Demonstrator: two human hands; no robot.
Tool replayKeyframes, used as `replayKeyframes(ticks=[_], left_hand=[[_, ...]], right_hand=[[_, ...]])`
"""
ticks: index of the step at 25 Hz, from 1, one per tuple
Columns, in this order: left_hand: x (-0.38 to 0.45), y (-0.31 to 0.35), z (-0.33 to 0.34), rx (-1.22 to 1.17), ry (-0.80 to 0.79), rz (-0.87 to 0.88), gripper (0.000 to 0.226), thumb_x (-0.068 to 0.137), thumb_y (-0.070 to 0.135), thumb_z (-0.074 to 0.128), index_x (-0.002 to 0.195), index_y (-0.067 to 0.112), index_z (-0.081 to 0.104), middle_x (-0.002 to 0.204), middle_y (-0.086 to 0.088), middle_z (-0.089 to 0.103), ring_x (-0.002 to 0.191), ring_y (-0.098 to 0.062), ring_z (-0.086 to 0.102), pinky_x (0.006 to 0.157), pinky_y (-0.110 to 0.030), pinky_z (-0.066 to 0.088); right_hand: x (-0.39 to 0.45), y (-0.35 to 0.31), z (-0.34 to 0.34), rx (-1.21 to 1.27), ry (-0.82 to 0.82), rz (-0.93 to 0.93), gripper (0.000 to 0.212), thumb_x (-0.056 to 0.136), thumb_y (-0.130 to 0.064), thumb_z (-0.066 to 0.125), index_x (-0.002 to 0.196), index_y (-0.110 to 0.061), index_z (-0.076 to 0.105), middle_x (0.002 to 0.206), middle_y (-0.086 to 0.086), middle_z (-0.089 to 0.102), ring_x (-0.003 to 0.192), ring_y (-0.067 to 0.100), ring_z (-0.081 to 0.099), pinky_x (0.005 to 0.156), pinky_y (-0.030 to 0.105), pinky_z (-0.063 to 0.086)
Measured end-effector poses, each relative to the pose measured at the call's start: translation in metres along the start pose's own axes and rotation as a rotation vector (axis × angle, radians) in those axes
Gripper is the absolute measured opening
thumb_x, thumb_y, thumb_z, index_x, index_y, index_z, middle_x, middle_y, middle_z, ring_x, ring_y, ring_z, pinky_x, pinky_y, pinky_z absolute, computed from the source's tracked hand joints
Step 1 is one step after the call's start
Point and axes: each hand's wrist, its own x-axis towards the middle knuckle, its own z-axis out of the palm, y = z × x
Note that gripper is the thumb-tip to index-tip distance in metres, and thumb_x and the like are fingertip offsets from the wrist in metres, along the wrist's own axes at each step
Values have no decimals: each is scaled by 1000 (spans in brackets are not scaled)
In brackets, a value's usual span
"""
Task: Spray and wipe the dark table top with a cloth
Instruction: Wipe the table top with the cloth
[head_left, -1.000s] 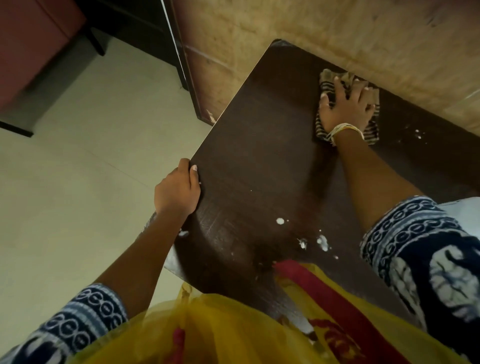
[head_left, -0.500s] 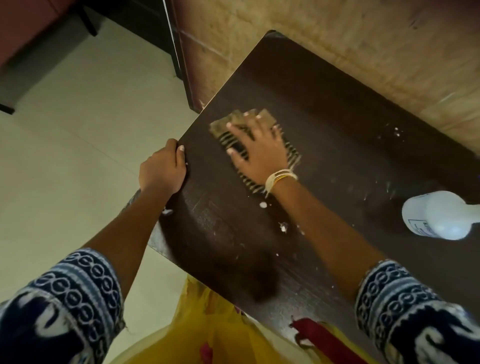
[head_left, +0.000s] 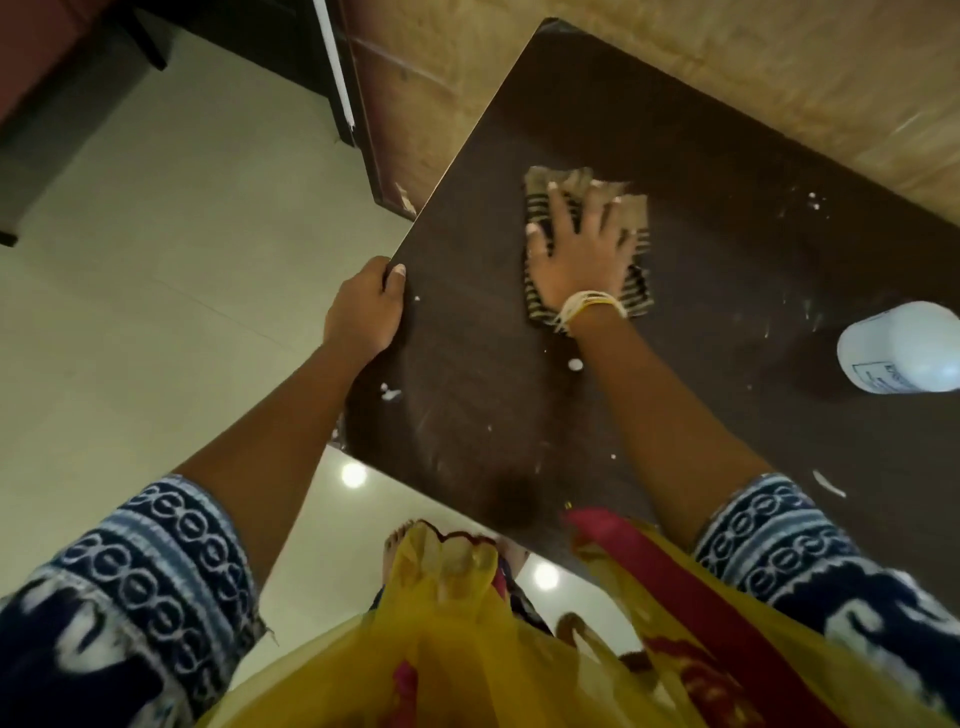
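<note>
1. Since 0.5 s ago, we note the right hand (head_left: 582, 249) and striped cloth (head_left: 540, 208) have slid away from the table's left edge, toward the middle.
2. Right hand: fingers spread flat, pressing the cloth onto the dark table top (head_left: 727, 171).
3. Left hand (head_left: 366, 309): fingers curled over the table's left edge, gripping it.
4. White spray bottle (head_left: 904, 348) lies on the table to the right, well apart from the cloth.
5. White droplets (head_left: 389, 393) dot the near surface.

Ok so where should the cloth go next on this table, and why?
Probably draw the cloth back toward the near edge. The right hand presses it flat mid-table, while white droplets lie unwiped just behind the wrist. The left hand grips the table edge, steadying it.
</note>
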Motion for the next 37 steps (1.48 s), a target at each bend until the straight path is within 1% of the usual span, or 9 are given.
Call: replayKeyframes(ticks=[3,7,15,17,21,24,32,35,37], left_hand=[[2,-25,-17,-288,-121,-42,34,104,26,39,110,6,65,114,-16,65,109,-32,58,91,-33,41],[-27,-54,-30,-429,-217,-89,34,104,27,41,84,13,65,88,-6,64,80,-17,59,76,-29,46],[-40,-73,-30,-514,-208,-98,33,103,32,44,91,13,67,90,-2,65,76,-6,58,71,-21,45],[-41,-74,-30,-518,-206,-102,33,103,33,44,89,14,67,88,-2,65,76,-7,58,69,-20,45],[-39,-74,-32,-479,-225,-74,37,104,35,42,79,18,65,86,-7,66,84,-23,62,83,-35,50],[-38,-75,-34,-377,-201,-35,40,104,36,40,85,12,66,96,-16,69,96,-34,63,91,-46,49],[-43,-70,-28,-235,-146,-28,45,106,35,33,116,5,65,116,-16,66,106,-32,60,95,-35,42],[-43,-70,-27,-224,-137,-34,45,106,35,32,119,6,64,120,-16,65,110,-32,58,97,-36,41],[-43,-70,-27,-234,-135,-46,46,106,36,32,120,5,63,120,-16,65,111,-32,58,99,-38,42]], right_hand=[[-77,-69,21,-34,-54,-338,60,97,-59,22,153,-38,18,163,8,14,149,38,10,117,62,11],[-101,-77,25,-11,-61,-564,57,95,-62,28,149,-43,28,161,2,24,148,31,19,117,57,18],[-11,-26,3,40,-4,148,61,96,-58,27,153,-37,21,163,10,11,149,37,8,117,60,10],[-34,-59,10,18,-16,74,61,97,-58,24,154,-37,17,163,11,10,148,40,7,117,62,9],[-120,-112,36,-54,-47,-358,58,96,-59,24,152,-42,19,162,7,17,148,37,12,116,60,12],[-119,-103,34,-34,-47,-440,57,95,-60,28,150,-44,25,161,4,22,148,31,18,117,58,18],[-76,64,-1,27,28,248,61,93,-59,29,151,-41,24,163,9,13,149,34,10,116,61,13],[-74,33,3,36,18,362,63,94,-58,25,153,-39,15,163,11,8,149,39,6,115,63,11],[-85,-18,10,22,9,222,63,94,-58,26,153,-38,17,163,12,10,148,41,9,115,63,13]])
